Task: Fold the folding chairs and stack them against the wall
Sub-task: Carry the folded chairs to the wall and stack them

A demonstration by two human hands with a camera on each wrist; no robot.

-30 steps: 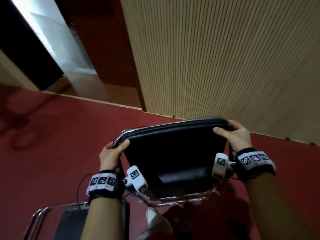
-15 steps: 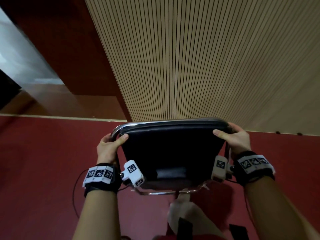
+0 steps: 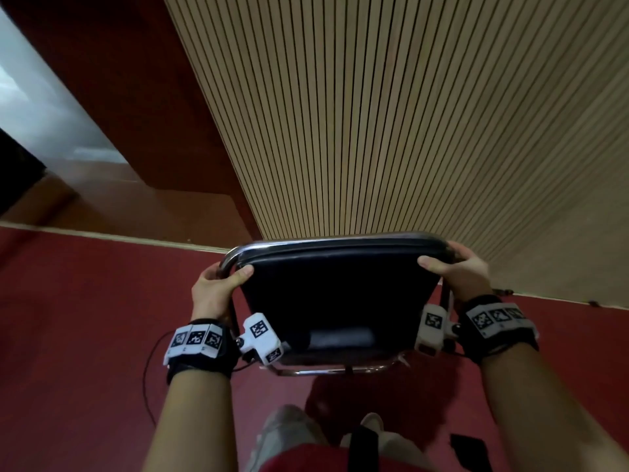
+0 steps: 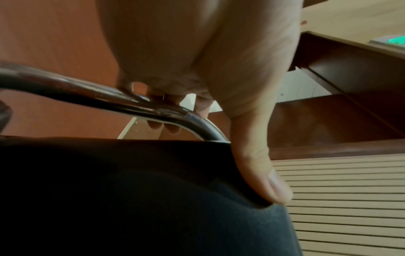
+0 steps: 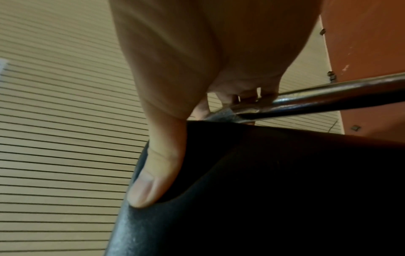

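Your left hand (image 3: 218, 287) and right hand (image 3: 457, 272) each grasp a top corner of the folded chair (image 3: 340, 294) (long edge level), slatted wall (image 3: 391, 114) straight ahead.

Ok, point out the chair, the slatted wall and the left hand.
chair (image 3: 337, 301): head view, middle of the black pad.
slatted wall (image 3: 391, 124): head view, bare slats above the chair.
left hand (image 3: 214, 291): head view, back of the hand.

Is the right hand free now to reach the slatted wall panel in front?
Probably not: the right hand grips the folded chair, thumb on its black pad, and the chair sits between it and the slatted wall panel.
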